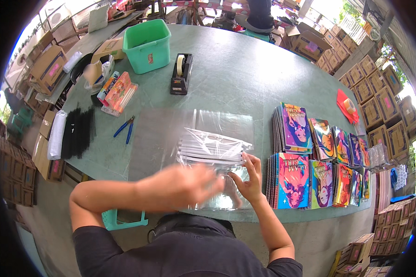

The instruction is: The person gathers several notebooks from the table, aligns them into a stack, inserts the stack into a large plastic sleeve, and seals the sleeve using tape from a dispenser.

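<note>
On a green tabletop [245, 74], work moves across from a bundle of black strips [78, 131] and blue-handled pliers [125, 128] at the left edge, past a green plastic bin [148, 45] and a black tape dispenser [182, 74] farther back. At centre, a stack of notebooks in a clear plastic sleeve [212, 148] lies near the front edge, on top of loose clear sheets. The left hand [189, 184] sweeps across in front of the stack, too blurred to tell how its fingers are set. The right hand [248, 179] pinches the sleeve's near right corner, fingers [245, 161] closed on the plastic. Just to the right stand two piles and several rows of colourful illustrated notebooks [293, 180]. Cardboard boxes [374, 92] are stacked beyond the tabletop's right side.
</note>
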Available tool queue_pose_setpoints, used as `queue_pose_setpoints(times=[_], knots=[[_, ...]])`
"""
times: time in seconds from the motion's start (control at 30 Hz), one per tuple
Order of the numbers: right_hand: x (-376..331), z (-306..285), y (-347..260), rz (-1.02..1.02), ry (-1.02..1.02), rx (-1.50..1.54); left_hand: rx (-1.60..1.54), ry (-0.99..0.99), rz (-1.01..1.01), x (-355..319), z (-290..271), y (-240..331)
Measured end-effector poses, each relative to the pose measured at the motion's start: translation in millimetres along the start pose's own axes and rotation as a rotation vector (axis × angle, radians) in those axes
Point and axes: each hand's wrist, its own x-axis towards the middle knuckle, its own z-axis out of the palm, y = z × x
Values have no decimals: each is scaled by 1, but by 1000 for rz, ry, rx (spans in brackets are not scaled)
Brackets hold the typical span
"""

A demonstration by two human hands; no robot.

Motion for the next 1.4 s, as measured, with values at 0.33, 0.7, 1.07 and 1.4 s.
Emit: queue_pose_setpoints(times=[0.33,0.7,1.07,1.4], knots=[[11,-11,10,-193,-50,-245,-21,65,-226,33,1,-57],[61,-19,-19,-516,-325,-351,-31,-434,162,14,-1,2],[52,-8,-22,-418,-383,-348,262,9,58,54,15,-82],[51,-5,-33,-371,-397,-437,-123,262,-288,36,-7,-107]])
